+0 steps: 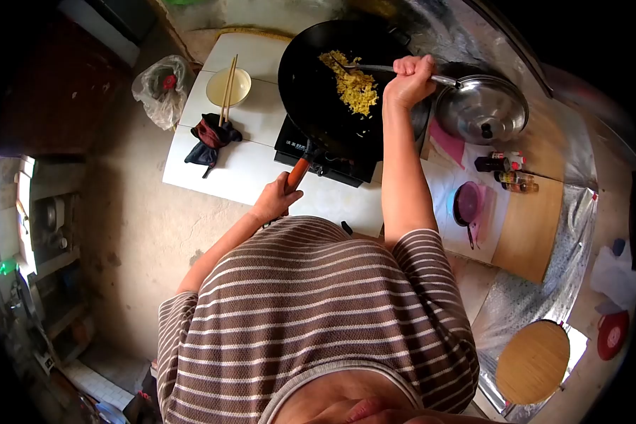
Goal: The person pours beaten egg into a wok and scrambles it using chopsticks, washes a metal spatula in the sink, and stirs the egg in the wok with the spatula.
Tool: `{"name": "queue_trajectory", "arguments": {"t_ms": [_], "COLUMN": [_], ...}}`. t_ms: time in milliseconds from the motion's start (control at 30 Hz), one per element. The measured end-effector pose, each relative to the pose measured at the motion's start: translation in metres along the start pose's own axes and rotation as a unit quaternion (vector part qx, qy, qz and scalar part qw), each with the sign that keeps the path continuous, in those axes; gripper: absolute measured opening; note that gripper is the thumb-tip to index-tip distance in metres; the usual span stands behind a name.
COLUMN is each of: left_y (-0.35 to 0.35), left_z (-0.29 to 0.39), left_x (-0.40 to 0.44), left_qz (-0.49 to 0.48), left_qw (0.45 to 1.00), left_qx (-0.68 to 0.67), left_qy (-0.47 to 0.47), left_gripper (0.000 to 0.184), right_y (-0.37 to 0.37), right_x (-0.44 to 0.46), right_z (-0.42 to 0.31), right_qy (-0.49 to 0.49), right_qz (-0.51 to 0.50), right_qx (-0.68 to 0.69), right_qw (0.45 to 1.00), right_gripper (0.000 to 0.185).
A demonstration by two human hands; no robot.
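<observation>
My left hand (pixel 274 199) is wrapped round the orange-brown handle (pixel 297 174) of a large black wok (pixel 300 85). In the wok lies a heap of yellow scrambled egg (pixel 357 92), mostly toward its far middle. My right hand (pixel 411 81) grips the metal handle of a spatula (pixel 374 68), whose blade reaches into the egg and is partly hidden by it. Under the wok sits a black induction cooker (pixel 346 167), its front panel showing. Close to my right wrist a shiny metal lid (pixel 482 109) with a black knob rests.
On the white tiled counter (pixel 184 169) at left are a pale bowl (pixel 234 88) with chopsticks (pixel 227 92) across it and a dark cloth (pixel 212 139). A plastic bag (pixel 164 88) stands beyond. Right are sauce bottles (pixel 498 164) and a small dark pan (pixel 466 203).
</observation>
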State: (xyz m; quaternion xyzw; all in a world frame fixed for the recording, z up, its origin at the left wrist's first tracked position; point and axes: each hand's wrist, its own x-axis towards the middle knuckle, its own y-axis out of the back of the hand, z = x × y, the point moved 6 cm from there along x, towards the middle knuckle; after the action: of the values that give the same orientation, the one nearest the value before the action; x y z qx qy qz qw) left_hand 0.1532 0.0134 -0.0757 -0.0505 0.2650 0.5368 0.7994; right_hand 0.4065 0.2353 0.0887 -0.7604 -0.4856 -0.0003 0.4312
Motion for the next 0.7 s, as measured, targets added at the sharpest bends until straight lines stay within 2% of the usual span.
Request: {"name": "queue_trajectory", "arguments": {"t_ms": [33,133,167,233,333,433,500,600,700], "left_y": [0.0,-0.001,0.0,-0.001,-0.003,-0.002,-0.001,-0.003,-0.004], "left_z": [-0.003,-0.006,-0.002,-0.001,-0.006,-0.008,-0.006,-0.014,-0.008], "left_x": [0.002,0.005,0.003,0.001,0.004,0.008,0.005,0.01,0.005], "left_qz": [0.0,-0.001,-0.004,-0.009,-0.012,-0.005,0.025,0.032,-0.005], "left_qw": [1.0,1.0,1.0,1.0,1.0,1.0,0.998,0.996,1.0], "left_qx": [0.0,0.027,0.02,0.013,0.011,0.02,0.044,0.062,0.02], "left_qy": [0.001,-0.011,-0.003,0.006,0.02,-0.011,-0.031,-0.055,-0.005], "left_gripper": [0.04,0.04,0.039,0.039,0.04,0.04,0.042,0.045,0.047], "right_y": [0.001,-0.002,-0.004,-0.011,-0.004,0.013,0.007,0.001,0.014], "right_x": [0.002,0.001,0.001,-0.001,-0.01,-0.015,-0.011,-0.017,-0.021], "right_z": [0.008,0.022,0.018,0.016,0.01,0.012,0.005,-0.005,-0.004], "right_qy": [-0.001,-0.011,-0.011,-0.078,-0.121,-0.121,-0.145,-0.167,-0.166], "right_qz": [0.001,-0.107,-0.106,-0.148,-0.146,-0.13,-0.183,-0.168,-0.147], "right_qx": [0.0,-0.041,-0.041,-0.092,-0.106,-0.112,-0.118,-0.131,-0.135], "right_qw": [1.0,0.993,0.993,0.982,0.976,0.978,0.965,0.963,0.966], "right_gripper": [0.035,0.04,0.04,0.042,0.041,0.041,0.04,0.039,0.037]}}
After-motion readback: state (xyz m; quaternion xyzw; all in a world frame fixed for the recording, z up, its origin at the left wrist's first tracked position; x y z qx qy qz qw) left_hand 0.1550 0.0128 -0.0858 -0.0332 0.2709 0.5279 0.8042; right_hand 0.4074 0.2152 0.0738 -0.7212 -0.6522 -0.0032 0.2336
